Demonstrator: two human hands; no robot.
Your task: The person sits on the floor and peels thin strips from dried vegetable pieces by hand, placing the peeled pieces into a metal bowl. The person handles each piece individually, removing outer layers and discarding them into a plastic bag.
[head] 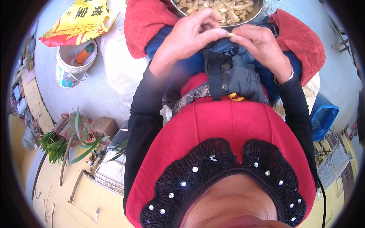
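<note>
My left hand [196, 35] and my right hand [258, 42] meet above my lap, fingertip to fingertip. Between them they pinch a small pale-yellow dried piece [231, 35], mostly covered by thumbs and fingers. Just beyond the hands is a round metal bowl [258, 14] holding a heap of tan, dried, pod-like plant pieces [219, 8]. The picture's top edge cuts the bowl off. Red cloth [302, 45] covers my knees on both sides, and dark plastic [225, 47] lies beneath the hands.
At left stands a white bucket [63, 68] with an orange-and-green object [85, 54] inside. A yellow printed sack [82, 20] lies beyond it, near white plastic sheeting [119, 62]. Potted plants [77, 131] are lower left. A blue plastic container [325, 116] sits to my right.
</note>
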